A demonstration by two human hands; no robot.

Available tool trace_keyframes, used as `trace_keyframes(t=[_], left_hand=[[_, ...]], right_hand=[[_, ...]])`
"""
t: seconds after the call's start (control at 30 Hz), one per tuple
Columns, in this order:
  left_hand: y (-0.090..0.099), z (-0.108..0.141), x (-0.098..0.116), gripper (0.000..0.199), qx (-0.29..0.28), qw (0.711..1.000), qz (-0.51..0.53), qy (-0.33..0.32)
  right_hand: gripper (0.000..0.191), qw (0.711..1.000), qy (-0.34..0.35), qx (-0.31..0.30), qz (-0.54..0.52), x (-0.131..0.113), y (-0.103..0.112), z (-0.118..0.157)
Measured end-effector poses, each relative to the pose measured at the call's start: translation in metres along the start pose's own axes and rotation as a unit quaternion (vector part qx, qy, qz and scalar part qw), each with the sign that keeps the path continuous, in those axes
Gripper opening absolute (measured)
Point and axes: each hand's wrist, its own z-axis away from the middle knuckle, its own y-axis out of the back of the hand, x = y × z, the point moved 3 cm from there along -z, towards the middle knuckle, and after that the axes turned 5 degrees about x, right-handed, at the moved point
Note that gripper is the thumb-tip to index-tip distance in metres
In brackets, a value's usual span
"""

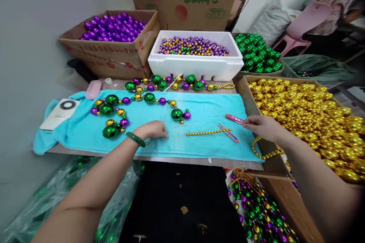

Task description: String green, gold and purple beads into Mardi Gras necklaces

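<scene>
My left hand, a green bangle on its wrist, is closed in a pinch low over the turquoise towel; what its fingers hold is too fine to make out. My right hand pinches the near end of a slim pink-red packet. Between the hands lie a short strand of gold beads, pink thread snips and a thin needle-like rod. Left of them curves a garland of green, purple and gold balls. Another gold bead strand passes under my right wrist.
Behind the towel lies a second ball garland. A carton of purple balls, a white foam box and green balls stand beyond. Gold balls fill a carton at right. A white fan-like device lies left. Another person sits far right.
</scene>
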Motion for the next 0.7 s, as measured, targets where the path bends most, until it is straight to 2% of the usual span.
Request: trace_keyframes(t=[0.07,0.13,0.2,0.23,0.3,0.37,0.47,0.57,0.63,0.7], left_hand=[[0.01,0.013,0.014,0.025,0.054,0.995,-0.085,0.011],[0.017,0.022,0.039,0.028,0.144,0.983,-0.108,-0.026],[0.019,0.025,0.073,0.031,0.235,0.961,-0.056,-0.135],[0.016,0.023,0.091,0.033,0.257,0.945,-0.001,-0.202],[0.006,0.015,0.12,0.034,0.234,0.912,0.119,-0.314],[-0.008,0.002,0.137,0.032,0.165,0.891,0.228,-0.356],[-0.024,-0.015,0.14,0.032,0.075,0.874,0.346,-0.333],[-0.03,-0.02,0.121,0.032,0.035,0.871,0.393,-0.294],[-0.03,-0.019,0.102,0.032,0.035,0.888,0.374,-0.265],[-0.028,-0.016,0.084,0.032,0.05,0.915,0.319,-0.242]], right_hand=[[0.028,1.0,0.016,0.006,-0.013,-0.011,0.004,0.006],[0.027,0.998,0.057,0.011,-0.039,-0.033,0.009,0.013],[0.025,0.992,0.113,0.008,-0.058,-0.061,0.014,0.022],[0.025,0.988,0.141,0.006,-0.065,-0.075,0.017,0.026],[0.023,0.981,0.182,0.015,-0.069,-0.097,0.022,0.033],[0.022,0.978,0.193,0.047,-0.061,-0.107,0.029,0.037],[0.022,0.979,0.17,0.106,-0.037,-0.101,0.046,0.037],[0.019,0.969,0.13,0.205,-0.045,-0.076,0.072,0.036],[0.018,0.946,0.099,0.301,-0.067,-0.057,0.092,0.037],[0.018,0.924,0.077,0.367,-0.073,-0.045,0.106,0.039]])
